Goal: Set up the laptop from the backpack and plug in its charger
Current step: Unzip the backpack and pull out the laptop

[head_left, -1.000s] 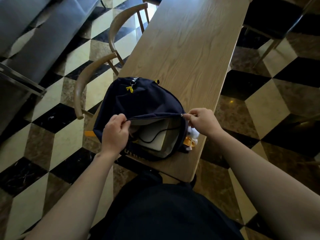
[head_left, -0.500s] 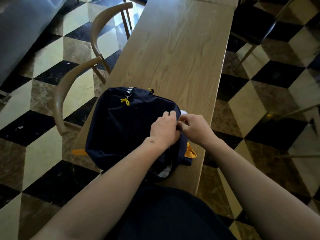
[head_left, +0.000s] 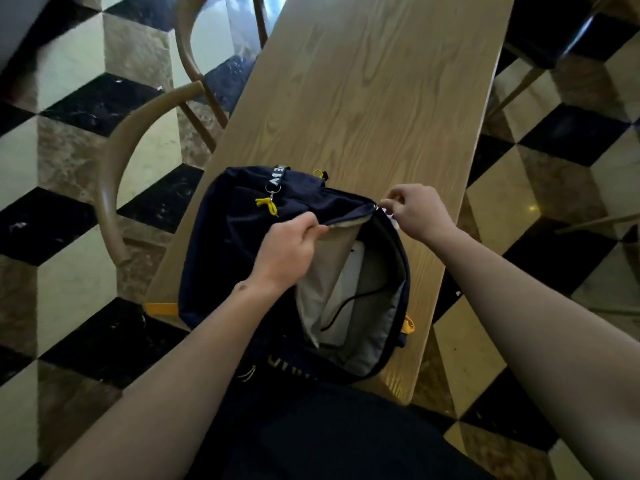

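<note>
A dark blue backpack lies flat on the near end of a long wooden table. Its near edge hangs off the table toward the person, so that part is hard to see against the person's dark clothes.

The bag's main pocket is open on the right side of the bag. Inside is a grey lining and a pale flat thing, the laptop. Only part of it shows; the rest is hidden by the lining and the flap. A thin black cord curls across the laptop. Where the cord ends cannot be seen.

The left hand has its fingers curled tight, gripping the edge of the open flap in the middle of the bag. The right hand is at the far right corner of the bag, and its thumb and finger pinch the small zipper pull there.

A strap at the far end of the bag has white letters, but only a few show and they cannot be read for sure. A yellow tag hangs from a ring below it. More yellow writing near the bag's near edge is too dark to read.

1 wooden chair stands left of the bag.
</note>
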